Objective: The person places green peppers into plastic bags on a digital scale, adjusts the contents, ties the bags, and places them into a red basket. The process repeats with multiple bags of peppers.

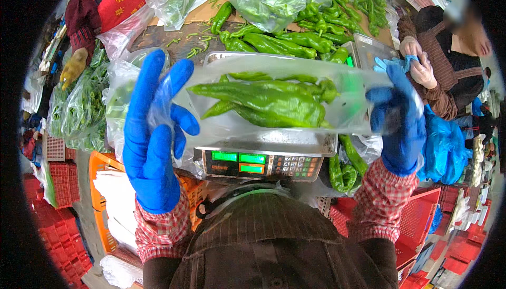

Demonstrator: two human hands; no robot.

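Between my two blue-gloved hands stretches a clear plastic bag (253,65) with several long green peppers (269,103) inside. It is held above the metal pan of a digital weighing scale (269,142), whose displays glow green. My left hand (158,130) has the bag's left end between its fingers, with some fingers spread. At the bag's right end my right hand (397,119), slightly blurred, has its fingers curled on the plastic. Behind the scale lies a heap of loose green peppers (276,43). More peppers (348,170) lie to the right of the scale's keypad.
Filled bags of peppers (269,4) lie at the back. Bagged leafy greens (83,103) stand at left, near another person's gloved hand (74,67). A person at right handles a light blue glove (395,64). An orange crate (99,202) and red crate (419,225) flank me.
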